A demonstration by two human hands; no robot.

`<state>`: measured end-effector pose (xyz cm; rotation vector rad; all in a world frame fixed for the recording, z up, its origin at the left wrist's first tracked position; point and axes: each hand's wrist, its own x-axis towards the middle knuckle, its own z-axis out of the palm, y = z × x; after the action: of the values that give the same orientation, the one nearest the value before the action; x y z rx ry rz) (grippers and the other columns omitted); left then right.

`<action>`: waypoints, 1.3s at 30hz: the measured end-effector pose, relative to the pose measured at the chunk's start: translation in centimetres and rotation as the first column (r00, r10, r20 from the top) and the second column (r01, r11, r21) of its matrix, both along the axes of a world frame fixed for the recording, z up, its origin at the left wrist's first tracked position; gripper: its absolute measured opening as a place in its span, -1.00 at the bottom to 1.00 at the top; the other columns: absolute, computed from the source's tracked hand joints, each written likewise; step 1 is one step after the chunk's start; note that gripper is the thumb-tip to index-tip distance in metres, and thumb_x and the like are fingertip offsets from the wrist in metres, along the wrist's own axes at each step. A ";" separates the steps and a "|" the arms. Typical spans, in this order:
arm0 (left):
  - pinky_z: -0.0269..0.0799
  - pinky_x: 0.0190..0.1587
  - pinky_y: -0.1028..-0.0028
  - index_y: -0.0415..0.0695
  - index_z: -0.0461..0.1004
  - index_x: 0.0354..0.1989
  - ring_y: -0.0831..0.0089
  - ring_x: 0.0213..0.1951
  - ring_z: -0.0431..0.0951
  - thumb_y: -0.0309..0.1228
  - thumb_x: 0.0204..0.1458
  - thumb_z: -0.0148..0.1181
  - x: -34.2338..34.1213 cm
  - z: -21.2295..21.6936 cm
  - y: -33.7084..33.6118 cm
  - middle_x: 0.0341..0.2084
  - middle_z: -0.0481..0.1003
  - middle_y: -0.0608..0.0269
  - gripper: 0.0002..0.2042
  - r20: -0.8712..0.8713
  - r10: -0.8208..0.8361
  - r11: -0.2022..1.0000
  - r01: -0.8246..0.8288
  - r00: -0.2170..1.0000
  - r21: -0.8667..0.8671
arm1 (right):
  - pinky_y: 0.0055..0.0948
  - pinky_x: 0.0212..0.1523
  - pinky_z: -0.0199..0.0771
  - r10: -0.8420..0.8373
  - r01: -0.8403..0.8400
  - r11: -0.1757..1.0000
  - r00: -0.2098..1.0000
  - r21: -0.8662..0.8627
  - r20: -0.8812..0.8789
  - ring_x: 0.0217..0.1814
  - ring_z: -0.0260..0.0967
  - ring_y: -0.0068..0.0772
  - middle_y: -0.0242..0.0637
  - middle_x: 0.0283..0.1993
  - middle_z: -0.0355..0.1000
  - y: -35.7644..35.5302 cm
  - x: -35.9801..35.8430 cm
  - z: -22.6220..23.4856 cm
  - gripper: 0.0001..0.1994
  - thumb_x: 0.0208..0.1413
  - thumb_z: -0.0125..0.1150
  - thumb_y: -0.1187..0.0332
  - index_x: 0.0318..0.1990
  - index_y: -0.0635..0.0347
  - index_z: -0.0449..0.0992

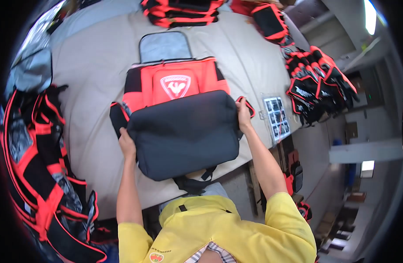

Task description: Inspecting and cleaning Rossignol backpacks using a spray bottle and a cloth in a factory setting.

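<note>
A bright red and black backpack (137,85) lies on the cloth-covered table in front of me, its grey-lined top flap (165,46) folded open away from me. Its black base panel (188,136) bulges toward me near the table's front edge. At the left side of that panel, my left hand (127,142) grips the bag's edge. My right hand (243,115) grips the opposite side, next to a small black side piece with red trim (248,106). Black straps (197,182) hang at the near edge. The fingertips of both hands are partly hidden.
Red and black bag pieces (39,175) are heaped along the left. More bags are stacked at the far edge (181,13), and a pile (317,85) sits at the right. A printed sheet in a clear sleeve (277,118) lies by the table's (91,131) right edge.
</note>
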<state>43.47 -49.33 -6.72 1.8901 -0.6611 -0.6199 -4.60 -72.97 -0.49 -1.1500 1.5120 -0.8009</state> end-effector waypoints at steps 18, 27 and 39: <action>0.19 -0.36 0.22 -0.10 0.34 -0.60 0.19 -0.48 0.39 -0.40 0.01 0.50 -15.5 9.9 14.1 -0.62 0.34 0.24 -0.65 0.615 -0.388 0.877 0.481 0.686 0.017 | -0.14 -0.20 0.28 0.180 -0.666 0.694 0.526 -0.272 -0.831 -0.29 0.41 -0.14 -0.34 -0.40 0.51 26.5 1.4 4.4 -0.76 0.12 0.50 0.19 -0.34 0.07 0.54; 0.19 -0.32 0.22 -0.05 0.38 -0.56 0.22 -0.42 0.40 -0.12 0.04 0.44 -17.0 6.0 12.0 -0.56 0.35 0.25 -0.62 0.772 -0.318 0.912 0.401 0.551 0.089 | -0.47 -0.12 0.52 0.194 -0.229 0.952 0.965 -0.201 -0.178 -0.20 0.48 -0.53 -0.29 -0.21 0.53 16.3 3.9 6.7 -0.76 0.38 0.27 0.36 0.06 0.35 0.52; 0.22 -0.30 0.21 -0.06 0.37 -0.56 0.18 -0.42 0.40 -0.18 0.08 0.44 -16.9 5.9 12.9 -0.57 0.33 0.22 -0.63 0.751 -0.305 0.926 0.368 0.586 0.088 | -0.17 0.11 0.57 0.174 -0.264 0.949 0.896 -0.175 -0.408 0.15 0.56 -0.04 0.10 0.14 0.53 13.4 10.4 4.6 -0.43 0.28 0.39 0.18 0.28 0.39 0.38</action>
<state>26.52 -36.41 -0.86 1.9271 -1.6018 0.0305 5.81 -59.56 4.14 -1.6996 1.5962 -0.6220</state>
